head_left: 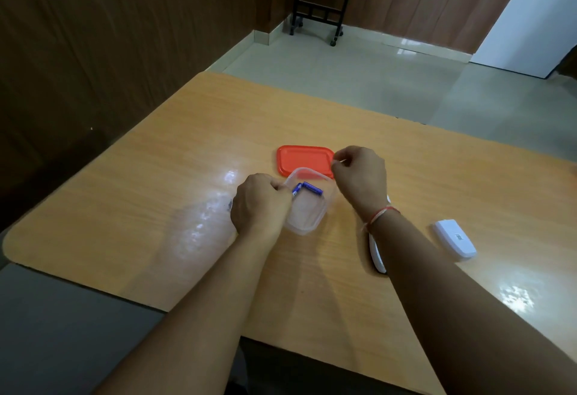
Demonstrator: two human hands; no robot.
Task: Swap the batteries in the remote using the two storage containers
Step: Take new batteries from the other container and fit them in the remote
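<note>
Batteries, two blue ones, lie at an angle to each other in the far end of a clear lidless container near the middle of the wooden table. An orange lid lies flat just behind that container, touching or nearly touching its far rim. The left hand grips the container's left wall, fingers curled over the rim close to the nearer battery. The right hand is raised over the lid's right corner with fingertips pinched together; whether it holds anything is too small to tell. The remote lies on the table under the right forearm and is mostly hidden, and a white piece (probably its battery cover) lies apart to the right.

By my reading the task is in its middle: one container is open and the cover seems to be off, but I cannot tell whether these batteries are the old pair or the fresh pair. A second container is not clearly visible. Closing the remote and putting the lid back appear to remain.

For movement, the table has broad bare surface to the left and beyond the lid. The cover piece lies nearer the right edge, and the right forearm passes directly over the remote, so a sweep back could knock it.
</note>
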